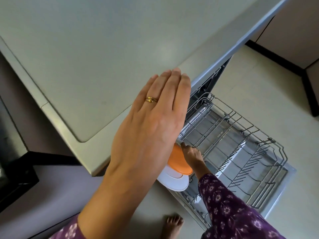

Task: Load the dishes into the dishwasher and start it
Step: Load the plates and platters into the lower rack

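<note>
My left hand [151,126] lies flat with straight fingers on the edge of the pale countertop [86,49], a ring on one finger. Lower down, my right hand [192,155] holds an orange plate [179,163] stacked with a white plate [174,182] beside the near left corner of the dishwasher's pulled-out wire rack [241,149]. My thumb lies on the orange plate; the other fingers are hidden. The rack looks bare of dishes. The dishwasher door [284,192] is folded down under it.
A black unit [12,152] stands at the left under the counter's end. My bare foot [172,223] is on the light floor [259,83] beside the open door. A dark skirting runs along the wall at top right.
</note>
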Motion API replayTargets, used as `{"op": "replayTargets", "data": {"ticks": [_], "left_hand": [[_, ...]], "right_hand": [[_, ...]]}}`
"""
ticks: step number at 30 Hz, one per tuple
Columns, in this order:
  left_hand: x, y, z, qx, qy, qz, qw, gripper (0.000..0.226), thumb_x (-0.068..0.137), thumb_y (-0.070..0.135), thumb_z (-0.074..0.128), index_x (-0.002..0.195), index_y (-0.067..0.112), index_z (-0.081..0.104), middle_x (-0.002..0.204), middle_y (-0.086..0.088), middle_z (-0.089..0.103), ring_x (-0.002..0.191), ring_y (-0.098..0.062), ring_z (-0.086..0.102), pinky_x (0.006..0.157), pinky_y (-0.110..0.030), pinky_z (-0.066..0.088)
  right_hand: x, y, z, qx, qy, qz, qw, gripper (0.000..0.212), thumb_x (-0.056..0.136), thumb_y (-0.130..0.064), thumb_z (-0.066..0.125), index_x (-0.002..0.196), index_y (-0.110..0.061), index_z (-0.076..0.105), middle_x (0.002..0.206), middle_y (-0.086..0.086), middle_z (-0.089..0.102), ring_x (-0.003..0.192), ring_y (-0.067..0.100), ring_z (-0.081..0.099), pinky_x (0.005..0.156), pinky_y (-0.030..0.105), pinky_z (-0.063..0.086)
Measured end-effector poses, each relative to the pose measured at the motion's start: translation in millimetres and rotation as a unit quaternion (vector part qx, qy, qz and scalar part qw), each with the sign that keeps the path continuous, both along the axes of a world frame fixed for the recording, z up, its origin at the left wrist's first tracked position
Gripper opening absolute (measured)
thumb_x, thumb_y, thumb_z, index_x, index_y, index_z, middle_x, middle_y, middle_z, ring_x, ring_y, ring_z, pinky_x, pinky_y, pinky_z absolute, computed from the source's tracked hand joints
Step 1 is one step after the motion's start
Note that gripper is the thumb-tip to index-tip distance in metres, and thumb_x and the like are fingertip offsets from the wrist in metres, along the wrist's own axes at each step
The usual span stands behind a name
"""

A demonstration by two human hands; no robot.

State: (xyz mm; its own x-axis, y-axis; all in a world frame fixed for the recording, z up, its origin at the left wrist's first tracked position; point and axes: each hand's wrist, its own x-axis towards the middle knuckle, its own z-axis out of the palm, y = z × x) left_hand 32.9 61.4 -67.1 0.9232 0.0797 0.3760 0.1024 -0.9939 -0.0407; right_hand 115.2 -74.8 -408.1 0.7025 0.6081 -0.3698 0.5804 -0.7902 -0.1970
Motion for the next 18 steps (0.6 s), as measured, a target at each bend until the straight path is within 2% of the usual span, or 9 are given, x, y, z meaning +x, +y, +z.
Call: {"op": "replayTargets", "data": {"ticks": [2,5,9,11,15,18], "left_hand": [[0.9,0.1,-1.0,0.011,-0.008,0.002,1.000,0.045,0.090,0.004,0.053,0.135,0.003,0.046,0.137,-0.011,0.050,0.130,-0.024,0.045,0.114,-0.035,0.029],[0.7,-0.1,-0.6,0.002,-0.009,0.002,1.000,0.046,0.089,0.002,0.054,0.134,0.003,0.046,0.137,-0.011,0.050,0.130,-0.025,0.045,0.114,-0.035,0.028],[-0.3,-0.6,0.2,0.000,-0.013,0.001,1.000,0.046,0.088,0.001,0.054,0.133,0.002,0.047,0.136,-0.012,0.051,0.130,-0.025,0.045,0.113,-0.034,0.027],[0.8,-0.3,-0.6,0.002,-0.016,-0.002,1.000,0.045,0.088,0.002,0.053,0.133,0.002,0.048,0.136,-0.013,0.052,0.129,-0.026,0.046,0.113,-0.034,0.028],[-0.4,-0.1,-0.9,0.011,-0.023,-0.008,1.000,0.045,0.087,0.001,0.055,0.131,0.001,0.049,0.135,-0.014,0.052,0.128,-0.027,0.047,0.112,-0.034,0.028],[-1.4,0.6,-0.8,0.015,-0.021,-0.010,1.000,0.048,0.084,0.001,0.061,0.131,0.000,0.049,0.134,-0.015,0.053,0.127,-0.028,0.048,0.111,-0.035,0.030]], "right_hand": [[-3.1,0.8,-4.6,0.014,-0.021,0.006,1.000,0.030,0.093,-0.009,0.056,0.121,0.000,0.049,0.082,0.007,0.067,0.068,0.019,0.068,0.063,0.028,0.057],[-13.2,5.3,-0.4,-0.023,0.022,-0.013,0.999,0.034,0.101,-0.009,0.034,0.134,-0.002,0.038,0.110,0.010,0.066,0.099,0.026,0.066,0.086,0.034,0.051],[-19.3,7.8,1.0,-0.034,0.029,-0.064,0.997,0.031,0.101,-0.011,0.032,0.127,-0.002,0.047,0.116,0.014,0.063,0.108,0.030,0.061,0.093,0.037,0.047],[-19.1,9.2,5.1,-0.036,0.063,-0.101,0.992,0.030,0.100,-0.011,0.035,0.124,-0.002,0.051,0.121,0.018,0.061,0.112,0.033,0.058,0.096,0.039,0.045],[-25.4,9.0,23.9,-0.026,0.070,-0.119,0.990,0.027,0.098,-0.011,0.042,0.123,-0.002,0.051,0.117,0.014,0.063,0.107,0.026,0.062,0.089,0.033,0.049],[-36.3,6.9,45.3,-0.028,0.063,-0.109,0.992,0.026,0.098,-0.012,0.042,0.121,-0.003,0.049,0.114,0.012,0.063,0.104,0.027,0.063,0.084,0.034,0.050]]}}
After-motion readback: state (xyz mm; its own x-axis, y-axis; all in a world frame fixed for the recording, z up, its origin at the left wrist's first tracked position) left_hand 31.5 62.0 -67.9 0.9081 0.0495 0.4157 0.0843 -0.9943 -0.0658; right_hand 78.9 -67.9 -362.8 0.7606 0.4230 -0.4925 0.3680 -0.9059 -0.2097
